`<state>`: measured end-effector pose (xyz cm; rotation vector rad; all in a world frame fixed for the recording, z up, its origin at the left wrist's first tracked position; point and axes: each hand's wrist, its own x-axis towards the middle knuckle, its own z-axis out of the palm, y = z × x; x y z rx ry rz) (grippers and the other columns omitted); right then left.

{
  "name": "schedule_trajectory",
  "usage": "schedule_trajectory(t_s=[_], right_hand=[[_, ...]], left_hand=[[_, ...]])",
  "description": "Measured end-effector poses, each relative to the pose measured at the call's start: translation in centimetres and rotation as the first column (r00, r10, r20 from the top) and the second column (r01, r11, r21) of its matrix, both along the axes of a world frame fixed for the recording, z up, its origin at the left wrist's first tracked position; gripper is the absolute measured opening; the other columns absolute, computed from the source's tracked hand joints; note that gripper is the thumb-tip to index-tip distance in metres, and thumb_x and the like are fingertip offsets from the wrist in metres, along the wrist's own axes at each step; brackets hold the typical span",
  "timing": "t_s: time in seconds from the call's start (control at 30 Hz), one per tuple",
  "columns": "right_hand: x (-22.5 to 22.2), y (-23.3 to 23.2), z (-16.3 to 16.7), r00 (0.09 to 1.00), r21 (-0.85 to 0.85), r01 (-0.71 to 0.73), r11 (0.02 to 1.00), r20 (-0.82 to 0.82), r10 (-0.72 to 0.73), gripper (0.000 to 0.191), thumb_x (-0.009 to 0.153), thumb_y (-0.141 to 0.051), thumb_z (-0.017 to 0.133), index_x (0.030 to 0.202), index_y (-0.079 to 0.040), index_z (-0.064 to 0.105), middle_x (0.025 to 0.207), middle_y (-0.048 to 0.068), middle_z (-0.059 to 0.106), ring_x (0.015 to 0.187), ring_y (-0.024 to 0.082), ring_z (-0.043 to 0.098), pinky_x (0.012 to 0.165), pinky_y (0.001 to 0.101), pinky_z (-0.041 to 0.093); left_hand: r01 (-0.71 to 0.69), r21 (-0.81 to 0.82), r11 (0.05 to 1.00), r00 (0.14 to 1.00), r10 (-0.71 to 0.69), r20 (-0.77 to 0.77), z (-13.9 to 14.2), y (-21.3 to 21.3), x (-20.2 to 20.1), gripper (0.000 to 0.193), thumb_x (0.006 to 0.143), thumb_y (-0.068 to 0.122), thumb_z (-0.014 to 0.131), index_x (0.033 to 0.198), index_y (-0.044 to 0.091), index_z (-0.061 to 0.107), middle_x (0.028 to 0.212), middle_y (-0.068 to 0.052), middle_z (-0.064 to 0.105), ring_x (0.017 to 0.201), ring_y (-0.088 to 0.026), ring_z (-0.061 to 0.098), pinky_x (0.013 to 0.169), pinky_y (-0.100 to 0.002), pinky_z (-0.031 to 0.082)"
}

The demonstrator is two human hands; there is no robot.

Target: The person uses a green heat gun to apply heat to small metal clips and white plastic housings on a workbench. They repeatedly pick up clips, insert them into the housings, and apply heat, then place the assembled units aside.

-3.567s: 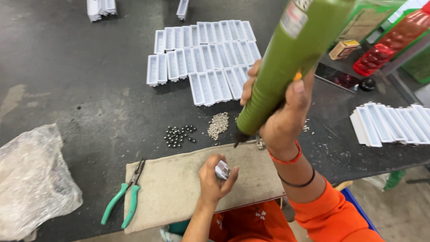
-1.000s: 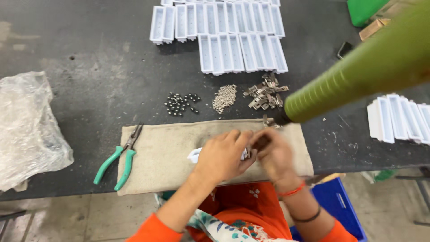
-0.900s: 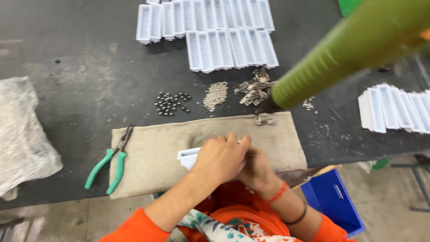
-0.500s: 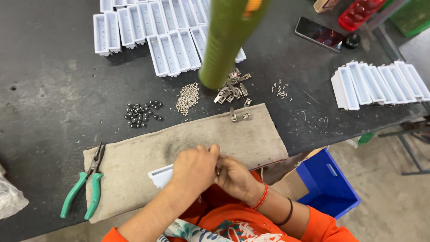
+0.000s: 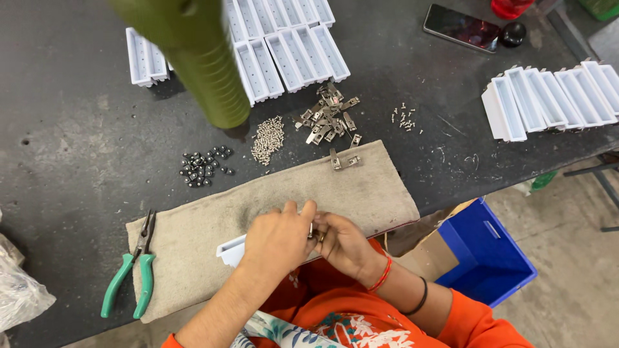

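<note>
My left hand [image 5: 277, 240] covers a white plastic housing [image 5: 231, 250] that lies on a grey cloth mat [image 5: 361, 193] at the table's near edge. My right hand [image 5: 342, 241] meets it from the right, and the fingers of both hands pinch a small metal piece [image 5: 311, 230] against the housing. A green power screwdriver [image 5: 200, 58] hangs free above the table, held by neither hand. Beyond the mat lie a heap of metal clips [image 5: 329, 119], a heap of silver screws [image 5: 267, 138] and a heap of black nuts [image 5: 205, 167].
Rows of white housings [image 5: 290, 48] fill the table's far side, and more [image 5: 554, 96] lie at the right. Green-handled pliers [image 5: 132, 270] rest on the mat's left end. A phone [image 5: 461, 27], a clear plastic bag [image 5: 19, 296] and a blue bin [image 5: 483, 258] are nearby.
My right hand let go of the green screwdriver, which now hangs free, and came down to join the left hand on the white housing at the mat. The view shifted to the right.
</note>
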<state>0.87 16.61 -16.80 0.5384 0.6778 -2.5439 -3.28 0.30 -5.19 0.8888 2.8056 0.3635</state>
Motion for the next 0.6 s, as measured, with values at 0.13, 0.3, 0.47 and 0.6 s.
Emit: schedule_trajectory(t_s=[0.13,0.3,0.47,0.6], right_hand=[[0.0,0.4,0.5,0.998,0.104,-0.035,0.994,-0.049,0.040,0.022,0.098,-0.006,0.055,0.116,0.002,0.065,0.106,0.006,0.070,0.097,0.015,0.065,0.089,0.0328,0.054],[0.2,0.1,0.0,0.997,0.060,-0.059,0.996,-0.035,0.061,0.021,0.100,-0.011,0.056,0.116,-0.001,0.066,0.104,0.007,0.070,0.096,0.016,0.066,0.087,0.0340,0.053],[0.3,-0.1,-0.5,0.998,-0.008,-0.022,1.000,0.058,0.022,0.019,0.101,-0.011,0.055,0.116,-0.002,0.064,0.107,0.006,0.071,0.098,0.017,0.067,0.091,0.0361,0.055],[-0.2,0.5,0.2,1.000,0.043,0.013,0.999,0.009,-0.014,0.034,0.101,-0.015,0.048,0.124,0.004,0.064,0.113,0.012,0.071,0.104,0.022,0.066,0.097,0.0384,0.053]], left_hand=[[-0.016,0.067,0.998,1.000,0.016,0.001,-0.1,-0.4,0.1,0.050,0.070,0.029,0.085,0.108,0.011,0.057,0.088,-0.013,0.066,0.075,-0.035,0.070,0.061,-0.045,0.057],[-0.023,0.124,0.992,1.000,0.024,-0.009,-0.5,-0.7,0.4,0.062,0.067,0.031,0.086,0.119,0.013,0.058,0.090,-0.013,0.066,0.076,-0.036,0.070,0.062,-0.046,0.057],[0.000,0.167,0.986,1.000,0.003,-0.019,-0.9,-1.2,0.6,0.064,0.072,0.033,0.084,0.127,0.014,0.058,0.093,-0.013,0.066,0.076,-0.037,0.070,0.064,-0.048,0.056],[-0.070,0.319,0.945,0.996,0.085,-0.031,-1.8,-2.3,0.5,0.064,0.071,0.038,0.086,0.123,0.013,0.061,0.097,-0.013,0.069,0.078,-0.040,0.069,0.064,-0.049,0.054]])
